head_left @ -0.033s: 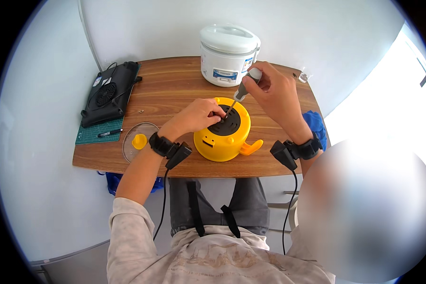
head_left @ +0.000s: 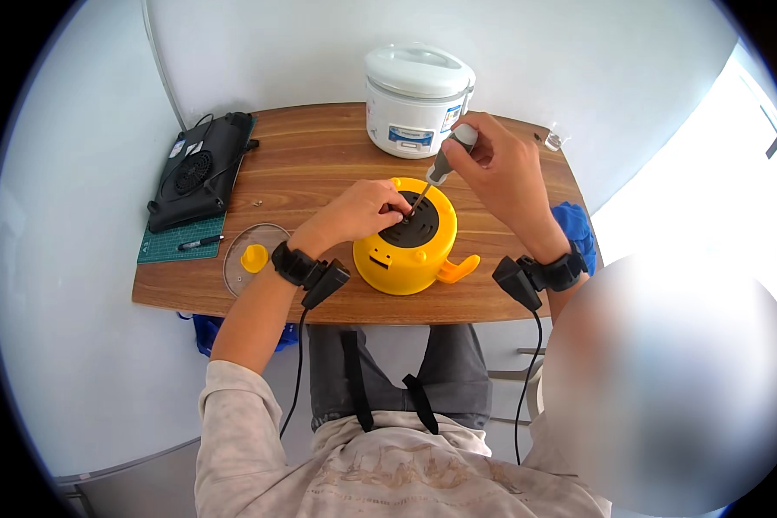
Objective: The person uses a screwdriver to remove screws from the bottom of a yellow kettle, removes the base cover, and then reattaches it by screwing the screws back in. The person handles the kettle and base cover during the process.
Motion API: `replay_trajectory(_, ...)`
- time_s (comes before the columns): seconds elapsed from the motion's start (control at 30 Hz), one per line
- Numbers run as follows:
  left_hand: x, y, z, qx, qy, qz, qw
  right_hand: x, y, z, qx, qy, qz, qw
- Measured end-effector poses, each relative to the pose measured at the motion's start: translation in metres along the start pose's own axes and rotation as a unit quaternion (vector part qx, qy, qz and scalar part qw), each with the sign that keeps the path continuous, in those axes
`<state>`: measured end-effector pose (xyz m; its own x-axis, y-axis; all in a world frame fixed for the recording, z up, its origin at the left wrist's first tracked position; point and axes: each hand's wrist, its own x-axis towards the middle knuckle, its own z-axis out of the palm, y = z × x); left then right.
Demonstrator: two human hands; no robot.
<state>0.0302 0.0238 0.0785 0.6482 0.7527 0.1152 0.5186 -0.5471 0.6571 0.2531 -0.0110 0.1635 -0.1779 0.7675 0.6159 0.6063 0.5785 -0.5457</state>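
Note:
A yellow pot-shaped appliance point(head_left: 394, 268), probably a small electric cooker, stands upside down on the wooden table. Its underside faces up, with small yellow feet around a slotted black plate point(head_left: 419, 231) and an orange-yellow handle point(head_left: 460, 269) at the lower right. My right hand point(head_left: 502, 169) grips the grey and white handle of a screwdriver point(head_left: 440, 164), which tilts down to the left. The screwdriver's tip reaches the middle of the black plate. There, my left hand point(head_left: 373, 210) has its fingers pinched beside the tip; whatever lies between them is hidden.
A white rice cooker point(head_left: 406, 112) stands behind. At left, a black appliance with a fan grille point(head_left: 181, 186) and a marker point(head_left: 200, 243) lie on a green cutting mat point(head_left: 160, 246). A glass lid point(head_left: 272, 237) with a yellow knob is nearer. Blue cloth point(head_left: 576, 226) and a clear cup point(head_left: 556, 138) sit right.

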Motion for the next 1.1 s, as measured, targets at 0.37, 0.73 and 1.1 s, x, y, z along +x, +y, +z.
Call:
replay_trajectory(0.37,-0.001,0.000,0.000,0.005,0.001,0.005,1.000,0.005,0.003,-0.003,-0.003,-0.027,0.002,1.000)
replay_trajectory(0.73,-0.002,0.001,0.000,0.007,-0.001,0.001,1.000,0.014,-0.005,-0.005,-0.006,-0.076,-0.048,0.996)
replay_trajectory(1.1,-0.002,0.000,0.001,-0.005,0.006,0.000,1.000,0.012,-0.002,-0.002,0.002,-0.030,-0.024,0.999)
